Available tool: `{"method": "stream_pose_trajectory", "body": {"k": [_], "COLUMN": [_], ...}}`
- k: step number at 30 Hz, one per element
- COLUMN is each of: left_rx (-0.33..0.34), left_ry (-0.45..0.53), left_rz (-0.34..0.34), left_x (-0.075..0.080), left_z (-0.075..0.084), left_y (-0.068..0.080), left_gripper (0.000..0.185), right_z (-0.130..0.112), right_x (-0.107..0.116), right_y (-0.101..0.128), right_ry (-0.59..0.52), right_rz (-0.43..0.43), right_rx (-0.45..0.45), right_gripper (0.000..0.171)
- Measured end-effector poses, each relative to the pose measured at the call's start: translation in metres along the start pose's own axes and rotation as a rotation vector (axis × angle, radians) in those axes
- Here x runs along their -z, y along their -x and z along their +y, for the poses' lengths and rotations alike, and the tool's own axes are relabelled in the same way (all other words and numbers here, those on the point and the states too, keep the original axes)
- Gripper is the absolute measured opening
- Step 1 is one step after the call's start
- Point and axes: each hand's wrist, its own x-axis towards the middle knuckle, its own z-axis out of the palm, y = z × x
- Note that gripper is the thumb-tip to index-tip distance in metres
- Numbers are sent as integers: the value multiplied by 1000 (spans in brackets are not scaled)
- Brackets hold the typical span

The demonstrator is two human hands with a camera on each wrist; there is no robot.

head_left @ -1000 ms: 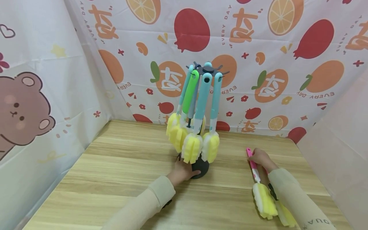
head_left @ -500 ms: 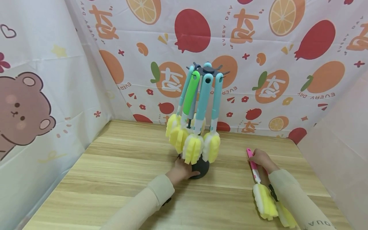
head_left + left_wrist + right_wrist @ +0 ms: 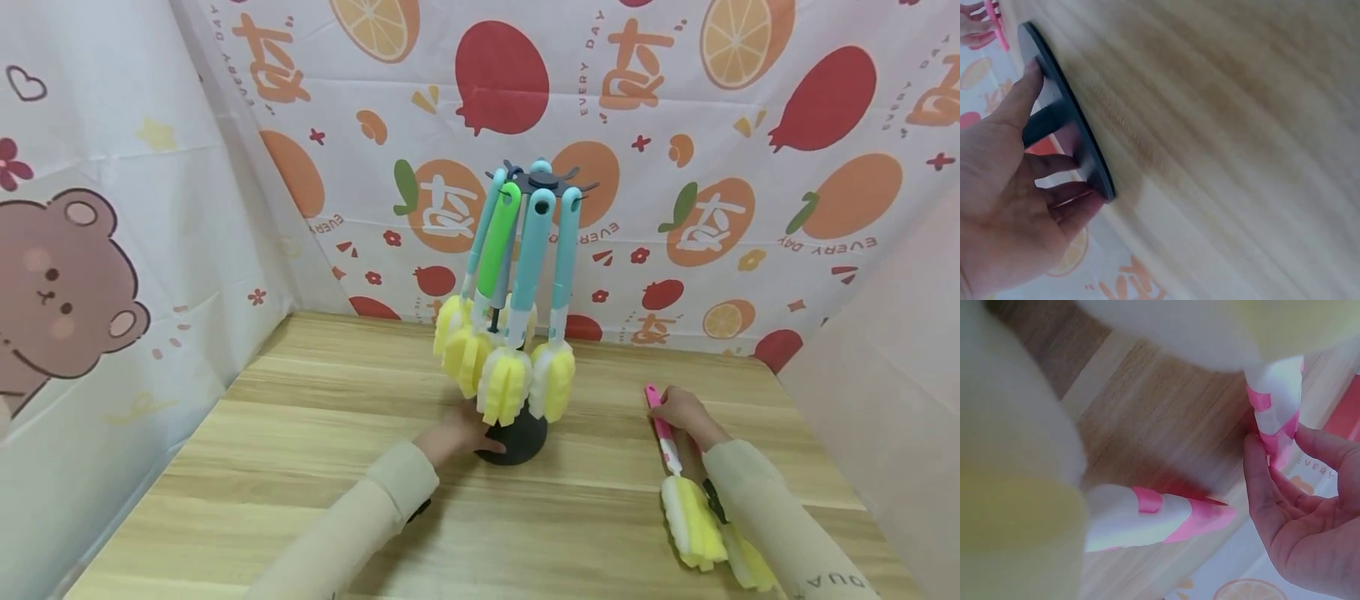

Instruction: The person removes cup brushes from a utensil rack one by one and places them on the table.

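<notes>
A dark stand (image 3: 525,440) with a round base carries several hanging sponge brushes (image 3: 517,283), teal- and green-handled with yellow-white heads. My left hand (image 3: 457,433) rests on the base's left rim. In the left wrist view the thumb and fairly straight fingers (image 3: 1079,164) lie on the black disc (image 3: 1085,156), either side of the post. My right hand (image 3: 671,408) pinches the pink-and-white handle of a sponge brush (image 3: 693,521) lying on the table. The right wrist view shows the fingers (image 3: 1260,481) around that handle (image 3: 1275,419). A second pink brush (image 3: 1160,519) lies beside it.
The wooden table (image 3: 300,433) is walled by printed fruit curtains at the back and a bear-print sheet (image 3: 67,283) on the left. A plain panel (image 3: 885,350) closes the right side. The second brush's sponge head (image 3: 750,565) lies near the front right edge.
My left hand has slid back to the left, from around the stand's foot to its rim, uncovering more of the base. The right hand and the pink brush have hardly moved.
</notes>
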Motion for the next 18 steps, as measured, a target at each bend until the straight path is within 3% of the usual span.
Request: {"method": "stream_pose_trajectory", "body": {"k": [6,11,16,18], "left_rx": [43,66,76,73], "left_ry": [17,82,141,155], "left_rz": [-74,-86,-72,-66], "left_x": [5,10,14,15], "left_z": [-4,-3,1,2], "left_y": [-6,-4,-1,0], "left_gripper": [74,72,71,72], "right_z": [5,5,-4,-9], "right_x": [-1,3,14,19], "right_y": [-3,-2,2,5], "right_ry": [-3,2,54,58], "right_rz": [-17,-23,43,114], "right_rx": [-16,46,63,93], "right_gripper": [37,43,47,46]}}
